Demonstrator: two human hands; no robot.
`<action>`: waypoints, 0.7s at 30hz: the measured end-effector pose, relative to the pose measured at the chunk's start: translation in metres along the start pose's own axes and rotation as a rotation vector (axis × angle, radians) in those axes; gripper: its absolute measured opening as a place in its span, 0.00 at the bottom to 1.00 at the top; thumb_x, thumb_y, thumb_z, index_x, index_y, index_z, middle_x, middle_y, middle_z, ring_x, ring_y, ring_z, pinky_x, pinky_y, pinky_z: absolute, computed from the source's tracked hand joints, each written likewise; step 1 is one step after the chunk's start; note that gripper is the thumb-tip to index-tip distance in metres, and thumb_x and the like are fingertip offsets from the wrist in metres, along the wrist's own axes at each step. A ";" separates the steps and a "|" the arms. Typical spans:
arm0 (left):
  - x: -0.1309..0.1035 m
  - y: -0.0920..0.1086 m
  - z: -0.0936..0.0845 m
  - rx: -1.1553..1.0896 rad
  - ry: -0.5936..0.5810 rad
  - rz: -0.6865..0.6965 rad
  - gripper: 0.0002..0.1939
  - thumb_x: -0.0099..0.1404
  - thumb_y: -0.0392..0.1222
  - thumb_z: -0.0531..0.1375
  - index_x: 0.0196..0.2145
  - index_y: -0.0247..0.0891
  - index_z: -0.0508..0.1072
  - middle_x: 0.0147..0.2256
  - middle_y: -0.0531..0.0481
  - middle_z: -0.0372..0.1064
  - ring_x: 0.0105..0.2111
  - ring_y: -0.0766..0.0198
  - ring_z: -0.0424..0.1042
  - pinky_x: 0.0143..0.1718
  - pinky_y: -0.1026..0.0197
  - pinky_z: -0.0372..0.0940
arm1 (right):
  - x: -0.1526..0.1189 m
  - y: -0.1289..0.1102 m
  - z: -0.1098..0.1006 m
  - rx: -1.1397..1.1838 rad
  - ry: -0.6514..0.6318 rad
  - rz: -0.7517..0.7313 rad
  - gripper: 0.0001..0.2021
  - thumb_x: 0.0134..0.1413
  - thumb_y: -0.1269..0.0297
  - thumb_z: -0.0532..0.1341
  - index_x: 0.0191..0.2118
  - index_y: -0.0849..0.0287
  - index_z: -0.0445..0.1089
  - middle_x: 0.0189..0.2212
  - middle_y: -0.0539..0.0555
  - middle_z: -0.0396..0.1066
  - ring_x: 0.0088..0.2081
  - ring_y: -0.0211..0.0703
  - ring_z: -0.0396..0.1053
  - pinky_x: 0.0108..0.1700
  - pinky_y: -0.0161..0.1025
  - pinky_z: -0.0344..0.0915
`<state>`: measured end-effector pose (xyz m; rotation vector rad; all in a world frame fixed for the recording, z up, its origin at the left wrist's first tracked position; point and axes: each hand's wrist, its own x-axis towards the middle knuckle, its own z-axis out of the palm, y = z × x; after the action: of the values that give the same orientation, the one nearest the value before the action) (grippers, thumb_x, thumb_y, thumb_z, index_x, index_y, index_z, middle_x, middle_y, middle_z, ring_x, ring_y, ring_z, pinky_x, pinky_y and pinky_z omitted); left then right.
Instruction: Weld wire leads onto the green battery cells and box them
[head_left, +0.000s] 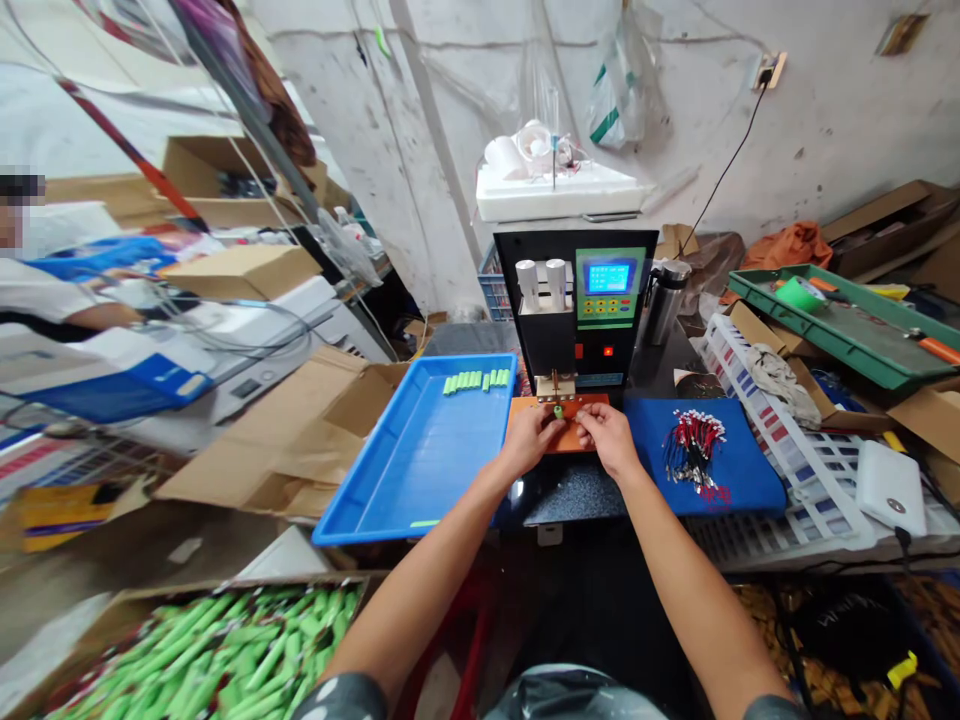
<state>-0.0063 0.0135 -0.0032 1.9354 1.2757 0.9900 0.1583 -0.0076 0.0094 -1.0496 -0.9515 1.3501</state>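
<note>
Head view: left hand [531, 437], fingers curled beside cell [558, 411]; pinch cannot be told. Cell, located between both hands' fingertips, is judged light, rigid, slightly slippery; best gripped by its sides. Right hand [606, 434]: fingers curled, pinch likewise unresolved.

Small green cell [558, 412], round end toward the viewer, sat over the orange platform [568, 440] just below the black machine's metal tips [556, 384], finer detail too small to read.
</note>
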 end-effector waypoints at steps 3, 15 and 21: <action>0.000 -0.004 0.001 0.041 0.018 0.020 0.10 0.65 0.42 0.58 0.40 0.36 0.75 0.35 0.45 0.73 0.39 0.57 0.71 0.42 0.58 0.64 | 0.006 -0.003 0.006 -0.056 -0.012 -0.039 0.18 0.39 0.51 0.68 0.29 0.60 0.67 0.18 0.48 0.66 0.18 0.32 0.61 0.20 0.30 0.57; -0.002 -0.003 0.001 0.115 0.078 0.041 0.08 0.65 0.42 0.60 0.39 0.38 0.76 0.34 0.44 0.73 0.38 0.55 0.70 0.42 0.57 0.62 | 0.015 0.001 0.019 -0.189 -0.040 -0.117 0.18 0.46 0.48 0.64 0.27 0.59 0.65 0.19 0.47 0.62 0.17 0.32 0.55 0.19 0.31 0.53; -0.002 0.000 0.002 0.154 0.085 0.053 0.07 0.66 0.38 0.58 0.40 0.37 0.75 0.35 0.44 0.74 0.37 0.54 0.70 0.40 0.57 0.60 | 0.016 0.008 0.020 -0.260 -0.012 -0.152 0.19 0.50 0.46 0.63 0.28 0.59 0.66 0.19 0.48 0.62 0.17 0.34 0.57 0.19 0.33 0.53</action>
<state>-0.0055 0.0112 -0.0045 2.0721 1.3913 1.0371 0.1375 0.0090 0.0064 -1.1391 -1.2146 1.1290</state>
